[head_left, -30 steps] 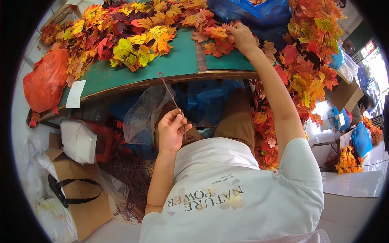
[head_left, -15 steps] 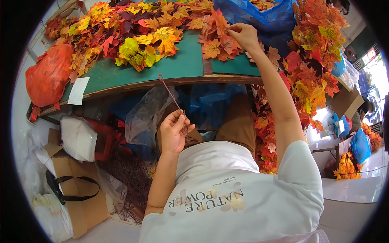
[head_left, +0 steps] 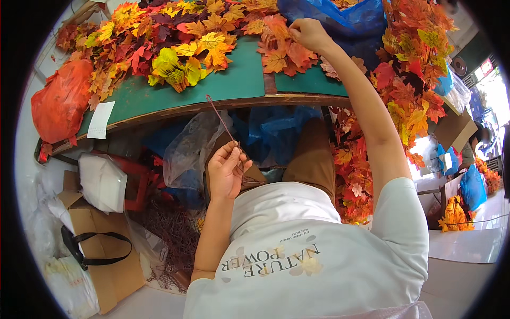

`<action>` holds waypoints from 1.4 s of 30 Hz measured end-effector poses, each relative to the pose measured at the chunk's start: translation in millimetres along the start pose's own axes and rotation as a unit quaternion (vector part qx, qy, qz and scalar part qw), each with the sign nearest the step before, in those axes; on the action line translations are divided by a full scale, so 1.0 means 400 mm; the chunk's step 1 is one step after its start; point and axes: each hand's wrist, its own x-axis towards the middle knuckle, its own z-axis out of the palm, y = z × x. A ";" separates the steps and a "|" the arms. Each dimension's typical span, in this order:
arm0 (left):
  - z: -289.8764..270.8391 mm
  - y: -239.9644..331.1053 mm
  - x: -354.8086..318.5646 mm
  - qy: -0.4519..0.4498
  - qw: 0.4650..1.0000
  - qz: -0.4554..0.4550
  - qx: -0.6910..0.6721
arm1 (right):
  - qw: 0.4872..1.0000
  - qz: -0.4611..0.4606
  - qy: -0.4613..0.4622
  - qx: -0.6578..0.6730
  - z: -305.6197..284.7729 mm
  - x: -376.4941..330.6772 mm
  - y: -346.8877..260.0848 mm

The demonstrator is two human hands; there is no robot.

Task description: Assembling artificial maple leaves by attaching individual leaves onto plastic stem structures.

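My left hand is closed in front of my body, below the table's edge. Its fingers pinch a thin reddish-brown stem that slants up to a small looped tip. Stretched far forward, my right hand has its fingers bent and pinched at a heap of orange artificial maple leaves. Its fingertips appear to grip one of those leaves, though the grip itself is small. Yellow-green artificial leaves lie stacked left of the heap on the green tabletop.
Piled leaves in red, orange and yellow line the table's far side. A blue bag stands behind my right hand, and a leaf garland hangs to its right. An orange bag, a cardboard box and dark stems are at left.
My right hand has shifted slightly left and away from me over the orange leaves. My left hand keeps the stem, nearly unmoved.
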 end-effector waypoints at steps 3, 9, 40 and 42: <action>-0.004 0.003 -0.003 0.010 1.000 0.003 -0.006 | 0.983 0.057 -0.010 0.172 0.000 -0.014 -0.041; -0.015 0.011 0.005 -0.002 1.000 0.007 -0.017 | 0.959 0.160 0.036 0.230 -0.032 -0.156 -0.046; -0.037 -0.018 0.013 0.033 0.999 -0.026 -0.021 | 0.994 -0.088 0.009 0.061 0.103 -0.231 -0.128; -0.035 -0.015 0.010 0.038 0.999 -0.026 -0.022 | 0.993 -0.102 0.026 0.059 0.099 -0.213 -0.121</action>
